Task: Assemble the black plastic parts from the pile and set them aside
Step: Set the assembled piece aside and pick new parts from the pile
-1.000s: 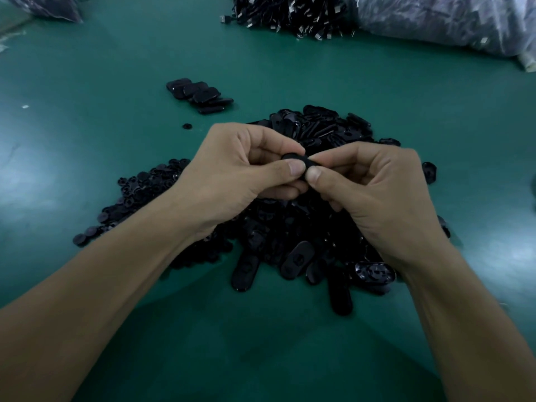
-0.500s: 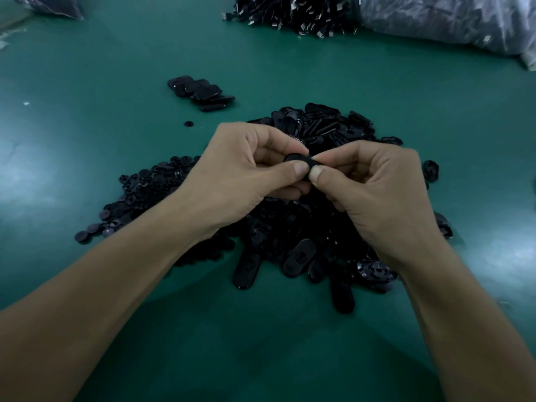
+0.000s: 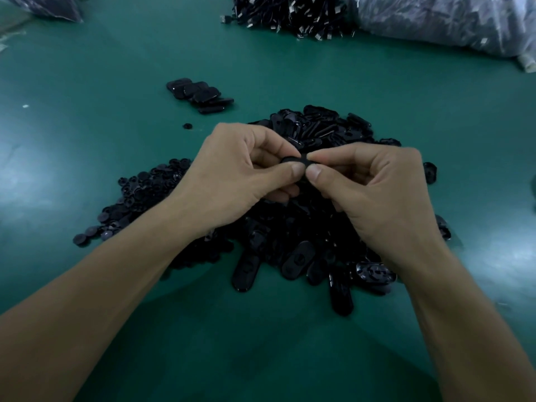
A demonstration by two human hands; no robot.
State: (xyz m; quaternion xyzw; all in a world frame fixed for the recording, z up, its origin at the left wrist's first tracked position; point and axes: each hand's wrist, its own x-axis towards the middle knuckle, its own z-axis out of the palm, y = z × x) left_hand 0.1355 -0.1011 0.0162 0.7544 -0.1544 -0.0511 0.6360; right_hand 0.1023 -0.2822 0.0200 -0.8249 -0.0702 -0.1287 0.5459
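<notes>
A big pile of black oval plastic parts (image 3: 307, 227) lies on the green table (image 3: 87, 126), with small round black pieces (image 3: 139, 195) spread at its left side. Above the pile, my left hand (image 3: 232, 172) and my right hand (image 3: 374, 192) meet thumb to thumb. Both pinch one black plastic part (image 3: 294, 161) between thumb and forefinger; most of it is hidden by the fingers. A short row of several black oval parts (image 3: 200, 95) lies apart at the back left.
A lone round piece (image 3: 188, 126) lies near the row. A heap of black parts with metal bits (image 3: 290, 15) sits at the far edge. A clear plastic bag (image 3: 443, 21) lies at the back right, another bag (image 3: 46, 7) at the back left.
Both hands hold their place over the pile; the thumbs have pressed a little closer together on the part.
</notes>
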